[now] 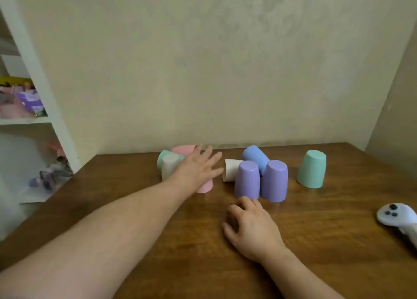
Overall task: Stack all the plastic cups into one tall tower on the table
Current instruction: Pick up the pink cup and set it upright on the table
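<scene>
Cups scattered mid tabletop (pixel 158 242), no tower yet, so guessing sorting stage.

Head view: two purple cups (pixel 247 179) (pixel 274 180) and mint cup (pixel 312 169) upside down, ready as bases. Blue cup (pixel 256 157) and white cup (pixel 232 169) on sides.

Left hand (pixel 196 170) stretched far, fingers spread, nothing grasped, hovering over pink cup (pixel 205 187) by left cluster.

Right hand (pixel 250 228) loosely curled, empty, resting just before purple pair.

Controller (pixel 397 217) off right.

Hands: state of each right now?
Left hand: open, fingers spread over the pink cup, gripping nothing.
Right hand: loosely curled on the table, empty.
</scene>
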A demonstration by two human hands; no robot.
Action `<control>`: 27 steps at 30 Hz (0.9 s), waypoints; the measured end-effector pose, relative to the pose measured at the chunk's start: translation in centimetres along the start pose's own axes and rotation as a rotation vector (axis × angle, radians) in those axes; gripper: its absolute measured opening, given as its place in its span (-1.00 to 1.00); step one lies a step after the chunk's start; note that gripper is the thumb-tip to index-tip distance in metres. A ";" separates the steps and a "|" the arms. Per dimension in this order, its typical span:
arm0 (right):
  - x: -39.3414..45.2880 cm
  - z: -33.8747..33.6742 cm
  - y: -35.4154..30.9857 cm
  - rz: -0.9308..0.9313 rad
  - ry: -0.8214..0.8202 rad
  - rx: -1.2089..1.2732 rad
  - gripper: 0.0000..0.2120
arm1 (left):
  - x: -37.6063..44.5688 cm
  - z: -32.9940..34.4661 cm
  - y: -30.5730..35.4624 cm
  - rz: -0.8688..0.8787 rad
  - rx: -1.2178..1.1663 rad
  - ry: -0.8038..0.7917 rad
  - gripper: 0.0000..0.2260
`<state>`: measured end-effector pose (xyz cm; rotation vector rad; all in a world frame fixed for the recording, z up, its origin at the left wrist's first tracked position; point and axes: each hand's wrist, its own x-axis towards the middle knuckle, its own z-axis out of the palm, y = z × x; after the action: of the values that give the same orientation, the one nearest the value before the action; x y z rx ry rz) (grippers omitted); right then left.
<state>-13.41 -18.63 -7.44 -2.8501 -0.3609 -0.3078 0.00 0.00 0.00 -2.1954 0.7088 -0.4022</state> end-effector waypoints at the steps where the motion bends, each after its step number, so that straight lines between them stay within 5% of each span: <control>1: 0.1 0.0 0.2 -0.001 -0.003 0.011 -0.53 | 0.4 0.2 0.6 0.019 0.081 -0.060 -0.50; 5: 0.2 0.0 0.4 0.007 -0.019 0.013 -0.56 | 0.3 0.2 1.8 -0.096 0.057 -0.130 -0.67; 8: 0.4 0.1 0.6 0.011 -0.022 0.023 -0.57 | -0.8 -1.6 0.0 -0.224 -0.174 -0.029 -0.50; 12: 0.4 0.1 0.3 0.008 -0.030 0.007 -0.58 | -4.7 -1.8 -1.3 -0.426 -0.826 0.258 -0.21; 16: 0.5 0.1 0.2 0.011 -0.022 0.003 -0.58 | -10.4 0.8 0.0 -0.583 -1.682 0.216 -0.27; 21: 0.5 0.0 0.1 0.010 -0.028 0.001 -0.58 | -11.7 3.1 2.6 -0.718 -1.845 0.186 -0.33; 27: 0.4 -0.5 -0.1 0.004 -0.024 0.004 -0.59 | -11.7 3.0 3.7 -0.686 -1.758 0.094 -0.17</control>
<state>-13.18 -18.58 -6.89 -2.8526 -0.3603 -0.2721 -9.13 6.82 -5.45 -4.1360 0.2097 -0.1510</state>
